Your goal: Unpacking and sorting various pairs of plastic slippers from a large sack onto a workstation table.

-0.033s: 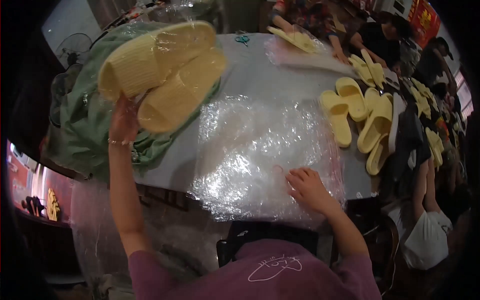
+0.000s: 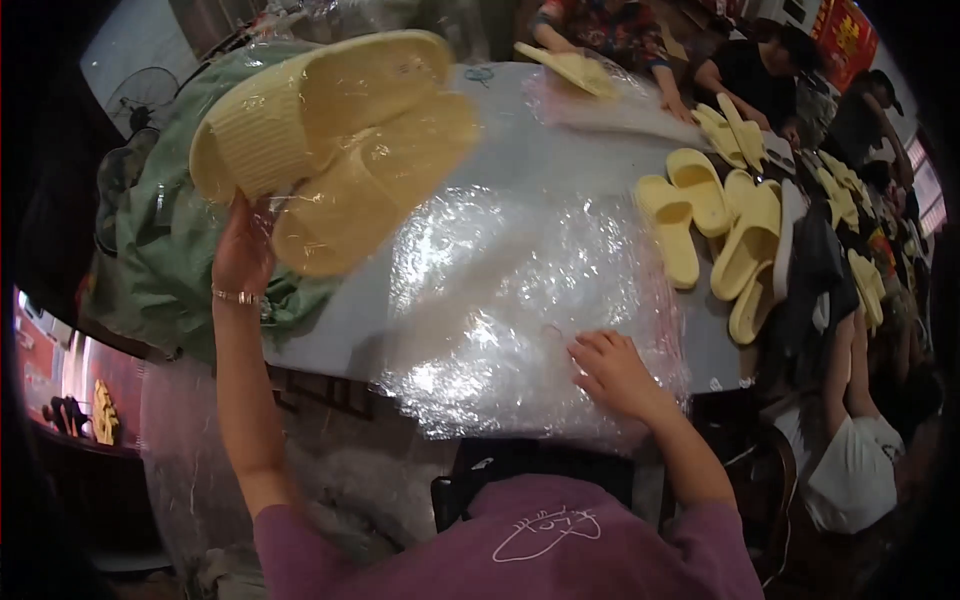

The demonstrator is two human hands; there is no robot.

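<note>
Raised at the left, my left hand grips a pair of yellow slippers in clear plastic by their lower edge. The pair is tilted, with ribbed straps showing, and hangs above a green cloth or sack. My fingers are partly hidden behind the slippers. At the table's near side, my right hand rests palm down with fingers spread on a pile of clear plastic bags. A thin pinkish ring, perhaps a rubber band, lies on the pile near its fingertips.
Several loose yellow slippers lie right of the bags on the grey table. Teal scissors lie at the far edge. Across the table, a person's hand is by another bagged slipper. More people sit at the right.
My left hand has lifted the bagged slippers slightly, and their far ends have swung a little to the right. My right hand stays nearly in place on the bags.
</note>
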